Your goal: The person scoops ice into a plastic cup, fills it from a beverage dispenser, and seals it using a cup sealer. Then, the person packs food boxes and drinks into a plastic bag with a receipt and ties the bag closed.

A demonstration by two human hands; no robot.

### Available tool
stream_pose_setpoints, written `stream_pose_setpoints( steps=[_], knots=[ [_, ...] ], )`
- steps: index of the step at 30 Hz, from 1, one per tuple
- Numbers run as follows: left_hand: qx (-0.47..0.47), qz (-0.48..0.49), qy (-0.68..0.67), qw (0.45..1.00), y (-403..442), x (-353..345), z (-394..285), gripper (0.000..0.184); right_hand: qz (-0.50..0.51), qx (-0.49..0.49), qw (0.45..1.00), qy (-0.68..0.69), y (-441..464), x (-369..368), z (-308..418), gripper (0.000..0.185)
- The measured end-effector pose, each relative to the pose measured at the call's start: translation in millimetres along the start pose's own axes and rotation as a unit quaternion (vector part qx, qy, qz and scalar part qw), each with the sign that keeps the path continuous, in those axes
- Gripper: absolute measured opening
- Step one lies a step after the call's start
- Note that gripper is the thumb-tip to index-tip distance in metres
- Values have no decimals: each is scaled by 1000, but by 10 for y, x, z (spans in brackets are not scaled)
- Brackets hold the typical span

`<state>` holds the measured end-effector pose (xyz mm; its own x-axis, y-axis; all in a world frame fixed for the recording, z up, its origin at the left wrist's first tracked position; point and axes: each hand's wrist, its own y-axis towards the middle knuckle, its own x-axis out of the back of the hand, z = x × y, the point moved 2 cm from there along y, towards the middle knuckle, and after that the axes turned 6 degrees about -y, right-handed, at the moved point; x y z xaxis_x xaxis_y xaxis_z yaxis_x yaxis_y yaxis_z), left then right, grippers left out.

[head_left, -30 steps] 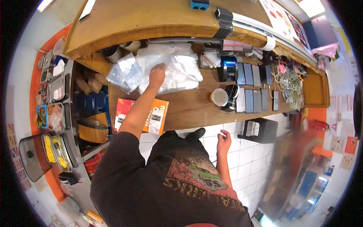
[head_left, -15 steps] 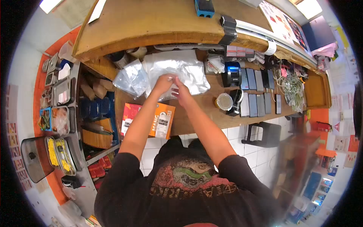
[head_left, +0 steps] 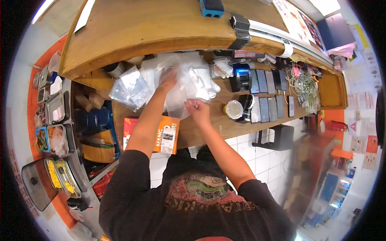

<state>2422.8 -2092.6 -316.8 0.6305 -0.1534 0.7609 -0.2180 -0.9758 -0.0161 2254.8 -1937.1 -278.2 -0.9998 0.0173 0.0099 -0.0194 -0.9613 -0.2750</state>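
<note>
A clear plastic bag (head_left: 179,97) stretches between my hands over a pile of plastic bags (head_left: 200,82) on the wooden desk. My right hand (head_left: 198,110) pinches the bag's near edge, its fingers closed. Farther up, my left hand (head_left: 169,78) is among the plastic, apparently behind or within the film. Its fingers are blurred and partly covered. Flat clear packets (head_left: 132,89) lie to the left of that hand. Below my left forearm rest an orange box (head_left: 164,138) with a white label and a red box (head_left: 129,124).
Right of my right hand stands a lidded round cup (head_left: 233,109). Beyond it are a black printer (head_left: 240,78) and several phones (head_left: 266,108). A raised wooden shelf (head_left: 148,28) overhangs the back. Food containers (head_left: 58,138) line the left side; a black stool (head_left: 277,137) stands below right.
My hands have drawn apart: the left went up into the plastic, the right came down toward me. The clear bag now spreads between them. The view has shifted slightly.
</note>
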Motion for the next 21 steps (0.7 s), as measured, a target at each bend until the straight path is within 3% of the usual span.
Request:
stream_pose_setpoints(
  steps=[4, 7, 10, 12, 14, 16, 18, 20, 21],
  knots=[
    [0, -22, 27, 999, 190, -101, 138, 44, -14, -30, 999, -8, -630, 305, 631, 10],
    [6, -55, 139, 989, 139, -62, 65, 43, 22, -64, 997, -23, -1001, 665, 863, 12],
    [19, -1, 43, 999, -69, 99, -164, 45, -7, -40, 999, -21, -1244, 1083, 1090, 16],
    [-30, 54, 66, 996, -362, 46, -215, 47, -45, -30, 991, 124, -1343, 1357, 1115, 23],
    [-41, 150, -108, 982, -672, 94, -412, 52, -39, -21, 981, 190, -1412, 1544, 1261, 27],
    [12, 236, -268, 934, -971, 226, -893, 58, -20, -10, 967, 253, -1531, 1681, 1498, 30],
    [70, 245, -418, 872, -1289, 217, -1486, 69, 40, 9, 948, 315, -1607, 1785, 1738, 38],
    [22, 314, -643, 698, -1540, -145, -1824, 84, 37, 30, 937, 346, -1756, 1924, 1894, 44],
    [47, 291, -662, 689, -1633, -270, -2088, 82, 68, 55, 933, 349, -1803, 2131, 1814, 48]
  ],
)
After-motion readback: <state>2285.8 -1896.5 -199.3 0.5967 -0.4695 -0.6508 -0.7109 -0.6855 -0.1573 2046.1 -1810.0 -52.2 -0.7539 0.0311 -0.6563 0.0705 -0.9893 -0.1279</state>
